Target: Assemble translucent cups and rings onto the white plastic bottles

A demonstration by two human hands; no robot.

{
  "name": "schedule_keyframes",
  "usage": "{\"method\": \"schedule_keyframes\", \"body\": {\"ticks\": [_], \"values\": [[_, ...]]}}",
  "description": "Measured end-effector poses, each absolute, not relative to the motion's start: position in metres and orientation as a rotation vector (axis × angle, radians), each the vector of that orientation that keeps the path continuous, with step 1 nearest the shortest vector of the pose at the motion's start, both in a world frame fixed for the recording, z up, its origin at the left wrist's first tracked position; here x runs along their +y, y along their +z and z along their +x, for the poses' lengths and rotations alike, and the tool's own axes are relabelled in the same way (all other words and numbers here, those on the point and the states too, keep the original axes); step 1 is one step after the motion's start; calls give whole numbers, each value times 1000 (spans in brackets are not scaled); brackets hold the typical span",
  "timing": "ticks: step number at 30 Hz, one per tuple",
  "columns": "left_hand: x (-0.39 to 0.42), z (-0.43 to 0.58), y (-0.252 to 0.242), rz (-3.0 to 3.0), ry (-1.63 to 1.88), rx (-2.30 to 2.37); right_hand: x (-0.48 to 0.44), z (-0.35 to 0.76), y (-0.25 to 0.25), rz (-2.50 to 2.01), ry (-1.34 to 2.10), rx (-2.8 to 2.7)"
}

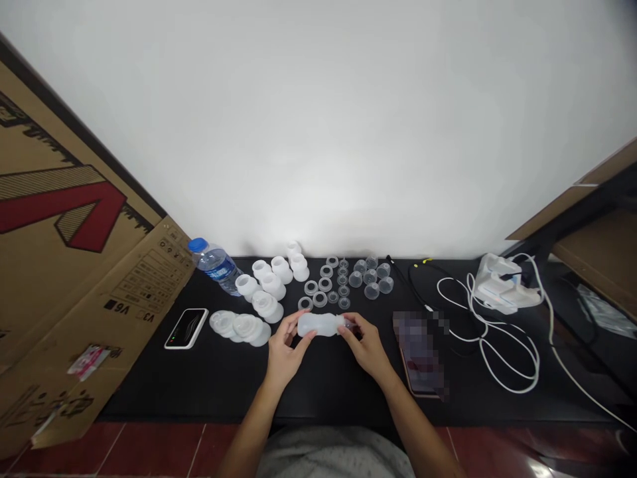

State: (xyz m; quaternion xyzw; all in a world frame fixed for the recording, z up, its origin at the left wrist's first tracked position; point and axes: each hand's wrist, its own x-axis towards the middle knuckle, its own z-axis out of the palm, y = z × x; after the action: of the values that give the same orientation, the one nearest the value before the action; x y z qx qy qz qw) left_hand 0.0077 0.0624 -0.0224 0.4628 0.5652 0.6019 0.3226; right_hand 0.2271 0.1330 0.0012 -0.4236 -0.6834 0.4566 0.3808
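Feeding bottle [318,324], milky and translucent, lies sideways between the person's two hands, near the front middle of the black counter [328,392]. Its rounded end points left and its narrow neck, with a clear tip, points right. Whether its underside touches the counter, I cannot tell. The left hand [284,348] has its grip closed on the rounded end, thumb along the near side and fingers beyond. The right hand [367,344] has its grip pinched at the neck and clear tip, which its fingers partly cover.

Just behind the bottle lie pale rings [325,284], and beside them a column of small clear teats [343,280]. Clear domed caps [371,291] sit in a cluster to the right of these. White wide-mouthed pieces [273,285] are grouped behind the left hand, while flat translucent discs [247,326] overlap one another to its left. Farther left are a white-framed device [186,328] and a water bottle [219,267] with a blue cap, which leans near the cardboard box [137,292].

To the right of the right hand lies a phone [419,362], partly blurred by pixelation. Beyond it, white cable [512,390] loops across the counter beside a white power strip [503,287]. A pale wall [318,133] rises behind everything; reddish tiles [154,448] show below the front edge.
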Motion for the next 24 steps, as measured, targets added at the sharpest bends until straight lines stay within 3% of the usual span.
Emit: {"method": "schedule_keyframes", "body": {"ticks": [12, 24], "values": [[60, 5, -19, 1242, 1586, 1437, 134, 227, 1, -914, 1365, -1622], [64, -4, -24, 1203, 1471, 1527, 131, 229, 4, -928, 1233, -1807]]}}
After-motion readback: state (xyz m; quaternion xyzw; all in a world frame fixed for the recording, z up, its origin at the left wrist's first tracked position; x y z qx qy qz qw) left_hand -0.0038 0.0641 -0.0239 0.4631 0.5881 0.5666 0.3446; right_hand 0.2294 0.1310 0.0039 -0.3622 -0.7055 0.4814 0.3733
